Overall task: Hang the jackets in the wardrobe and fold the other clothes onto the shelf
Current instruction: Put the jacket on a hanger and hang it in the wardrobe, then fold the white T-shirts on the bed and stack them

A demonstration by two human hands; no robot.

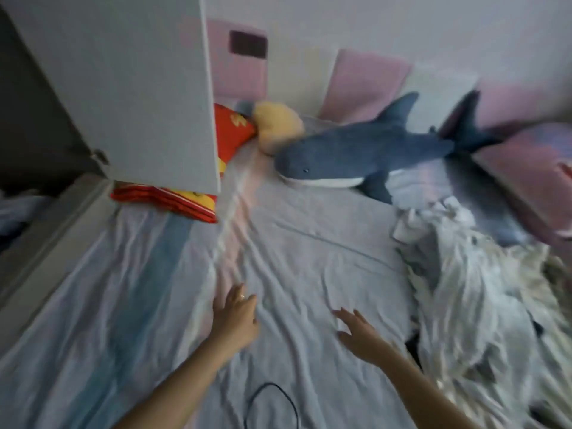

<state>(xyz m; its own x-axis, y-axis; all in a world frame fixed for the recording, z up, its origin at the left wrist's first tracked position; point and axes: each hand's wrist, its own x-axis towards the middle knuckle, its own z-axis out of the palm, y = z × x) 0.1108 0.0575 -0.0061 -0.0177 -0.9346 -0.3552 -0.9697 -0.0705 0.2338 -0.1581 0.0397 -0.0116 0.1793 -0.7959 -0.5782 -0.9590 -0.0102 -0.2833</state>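
Note:
Both my hands reach out over a wrinkled pale striped bedsheet (294,249). My left hand (236,317) hovers with fingers straight and holds nothing; a ring shows on one finger. My right hand (359,334) is spread open, also holding nothing. A heap of crumpled light-coloured clothes (470,298) lies on the bed to the right of my right hand, apart from it. The white wardrobe door (130,88) stands open at the upper left, with the dark wardrobe interior (31,119) behind it.
A blue plush shark (365,156) lies across the far side of the bed. A red and yellow cushion (173,199) and a yellow plush (278,125) sit beside the door. Pink pillows (365,85) line the wall. A black cable (272,404) loops near the bottom edge.

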